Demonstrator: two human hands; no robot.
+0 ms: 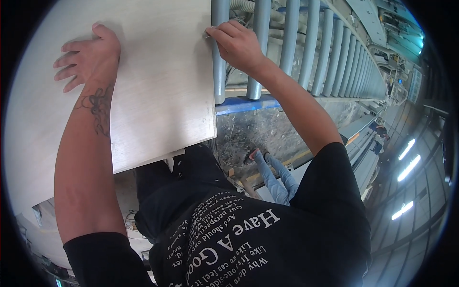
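A large pale, wood-grained board (162,95) lies flat in front of me and fills the left half of the view. My left hand (98,55) is over it with fingers spread wide, holding nothing; whether the palm presses on the surface is hard to tell. At the board's right edge, my right hand (239,45) is closed, thumb and forefinger pinched together. A tiny dark sliver shows at those fingertips, too small to name. The other fingers of that hand curl under, and the palm is hidden.
Grey conveyor rollers (290,38) run from the board's right edge toward the far right, with a blue rail (246,104) along their near end. Another person's legs in light blue trousers (277,177) show at lower right. Hoses (241,5) lie beneath the rollers.
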